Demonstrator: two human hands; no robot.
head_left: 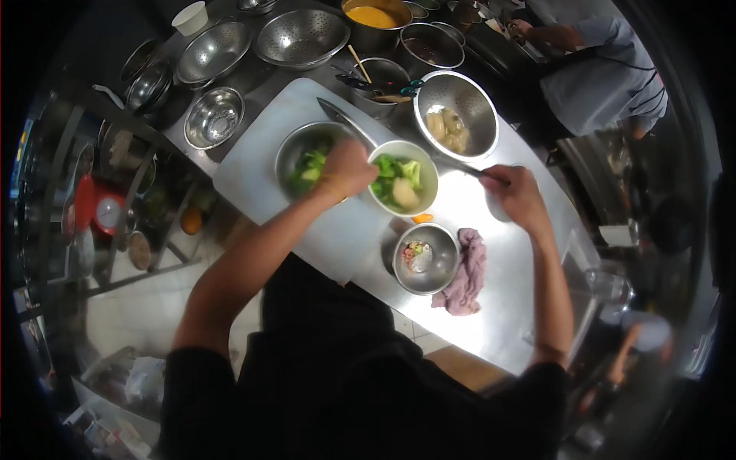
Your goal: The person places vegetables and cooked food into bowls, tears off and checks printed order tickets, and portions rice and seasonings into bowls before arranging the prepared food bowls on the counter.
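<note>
My left hand [351, 166] is closed over the right rim of a steel bowl [285, 146] with green pieces inside; what its fingers hold is too blurred to tell. Beside it, a white bowl [431, 184] holds green vegetables [389, 167] and a pale lump [405, 195]. My right hand [518, 193] grips a dark handle [491, 178], whose far end reaches toward the white bowl. A knife [349, 123] lies across the white cutting board [261, 126]. Below the white bowl sit an orange piece [422, 218] and a small steel bowl [441, 280] with small scraps.
A perforated bowl [479, 115] with pale pieces stands behind my right hand. A pink cloth [469, 276] lies right of the small bowl. Colanders [303, 34], a pot of utensils [383, 70] and an orange-filled pot [377, 15] line the back. A co-worker [602, 77] stands at upper right.
</note>
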